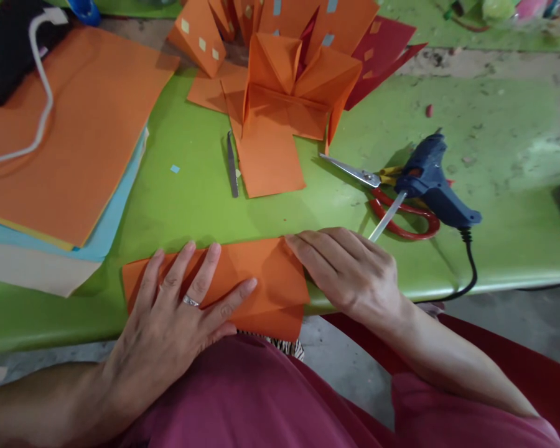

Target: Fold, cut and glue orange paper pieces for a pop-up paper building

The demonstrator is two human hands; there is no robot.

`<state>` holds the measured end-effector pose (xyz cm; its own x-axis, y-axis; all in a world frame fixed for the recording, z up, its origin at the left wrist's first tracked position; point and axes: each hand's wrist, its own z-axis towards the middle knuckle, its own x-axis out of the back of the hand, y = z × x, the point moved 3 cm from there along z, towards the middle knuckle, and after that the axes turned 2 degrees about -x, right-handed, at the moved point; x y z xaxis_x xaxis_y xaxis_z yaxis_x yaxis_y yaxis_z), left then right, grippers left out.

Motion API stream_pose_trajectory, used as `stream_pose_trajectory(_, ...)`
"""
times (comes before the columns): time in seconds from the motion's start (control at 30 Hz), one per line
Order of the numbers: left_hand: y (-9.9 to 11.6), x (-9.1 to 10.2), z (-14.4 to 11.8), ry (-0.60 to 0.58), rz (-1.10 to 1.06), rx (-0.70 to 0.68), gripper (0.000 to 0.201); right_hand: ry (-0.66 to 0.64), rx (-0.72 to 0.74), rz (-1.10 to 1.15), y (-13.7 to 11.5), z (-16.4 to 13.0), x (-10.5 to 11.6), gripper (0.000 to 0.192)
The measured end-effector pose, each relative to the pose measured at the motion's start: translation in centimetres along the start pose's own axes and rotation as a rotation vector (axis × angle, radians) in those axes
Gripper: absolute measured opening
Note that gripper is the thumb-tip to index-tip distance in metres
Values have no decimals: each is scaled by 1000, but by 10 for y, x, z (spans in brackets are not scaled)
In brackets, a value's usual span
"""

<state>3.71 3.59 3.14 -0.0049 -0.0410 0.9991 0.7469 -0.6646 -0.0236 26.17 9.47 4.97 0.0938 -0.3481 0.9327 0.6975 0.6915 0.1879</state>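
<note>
A folded sheet of orange paper (270, 264) lies along the table's near edge, its lower layer sticking out over the edge towards me. My left hand (175, 314), with a ring on one finger, rests flat on the paper with its fingers spread. At the paper's top right corner, my right hand (350, 267) has its fingers pressed together on the fold; its thumb is hidden. Tweezers (232, 165) lie beyond the paper, beside a flat orange strip (270, 162).
A glue gun (432, 180) lies across red-handled scissors (401, 218) at the right, its black cord trailing off the edge. Stacked coloured sheets (65, 155) fill the left, with a white cable (46, 93) on top. Folded orange and red paper pieces (298, 74) stand at the back.
</note>
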Motion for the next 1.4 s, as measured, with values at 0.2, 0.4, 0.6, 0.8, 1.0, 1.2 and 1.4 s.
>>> stream_pose_trajectory(0.2, 0, -1, 0, -7, 25, -9, 79, -43, 60, -41, -1, 2, 3, 21)
stream_pose_trajectory(0.4, 1, 1, 2, -70, 43, -24, 74, -113, 25, -39, 0, -3, 11, 27)
stream_pose_trajectory(0.6, 1, 3, 6, -16, 29, -28, 67, 20, -1, 186, -36, 16, 12, 39)
stream_pose_trajectory(0.8, 1, 0, 5, -12, 2, 2, 59, -33, -1, 282, -61, 16, -11, 53)
stream_pose_trajectory(1.0, -2, -7, 1, 40, 18, -13, 65, -84, -41, 197, -41, -4, -11, 58)
stream_pose_trajectory(1.2, -29, -18, -31, 118, -37, 13, 98, -70, -45, 176, -39, -8, -15, 66)
stream_pose_trajectory(1.4, -51, -18, -69, 139, 22, 149, 107, -48, -47, 186, -38, -6, -16, 68)
